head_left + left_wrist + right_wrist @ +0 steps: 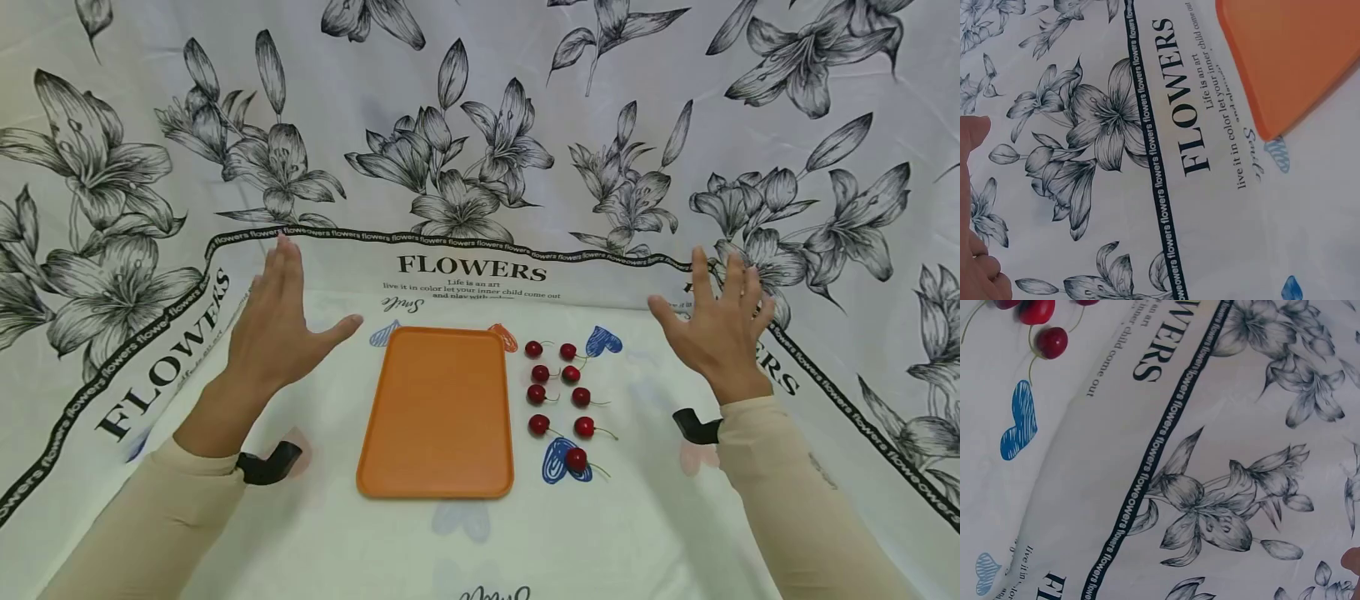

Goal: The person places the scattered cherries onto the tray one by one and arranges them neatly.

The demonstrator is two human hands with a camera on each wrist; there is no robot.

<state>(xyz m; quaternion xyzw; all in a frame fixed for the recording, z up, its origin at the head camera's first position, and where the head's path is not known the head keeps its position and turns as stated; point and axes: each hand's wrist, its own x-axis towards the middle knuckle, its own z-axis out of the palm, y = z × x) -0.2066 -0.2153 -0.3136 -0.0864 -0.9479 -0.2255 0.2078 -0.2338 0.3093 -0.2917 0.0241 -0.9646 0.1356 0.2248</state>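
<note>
An orange rectangular tray [437, 414] lies on the white cloth, with nothing on it. To its right, several dark red cherries [539, 373] with green stems lie in two rough columns. My left hand [279, 325] is raised to the left of the tray, fingers straight and thumb spread, holding nothing. Right of the cherries, my right hand [716, 333] is held up with its fingers spread, also bare. A corner of the tray [1297, 69] shows in the left wrist view. In the right wrist view, some cherries [1051, 342] appear at the upper left.
A white cloth [480, 550] printed with hearts covers the table. Behind and at both sides stands a white sheet [495, 125] with black lily drawings and "FLOWERS" lettering. A dark strap end [270, 463] sticks out at the left wrist, another [696, 426] at the right.
</note>
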